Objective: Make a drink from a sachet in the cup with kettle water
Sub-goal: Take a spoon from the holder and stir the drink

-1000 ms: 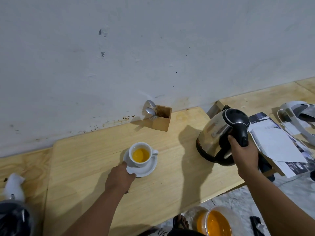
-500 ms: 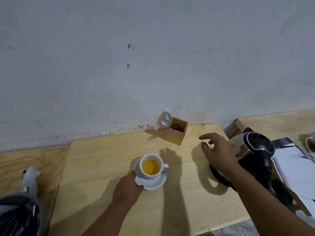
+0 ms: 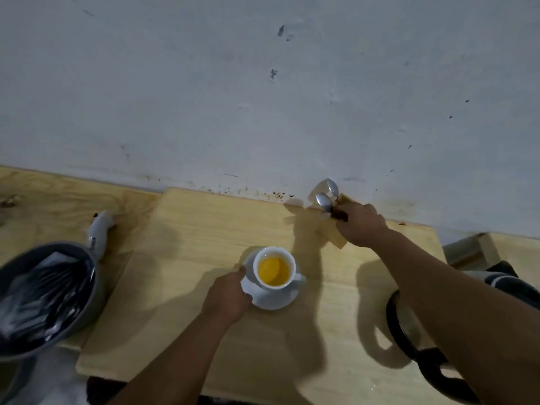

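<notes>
- The white cup point(image 3: 274, 271) of orange drink stands on its saucer point(image 3: 280, 301) at mid-worktop point(image 3: 187, 258).
- The left hand point(image 3: 226, 296), at the saucer's 8 o'clock, grips the saucer's rim.
- The right hand point(image 3: 361, 223), at the cup's 1 o'clock, is at the wooden holder point(image 3: 336, 238) by the wall, fingers closed around a spoon point(image 3: 323, 202).
- The kettle point(image 3: 423, 340) sits at 4 o'clock, largely hidden by the right forearm.
</notes>
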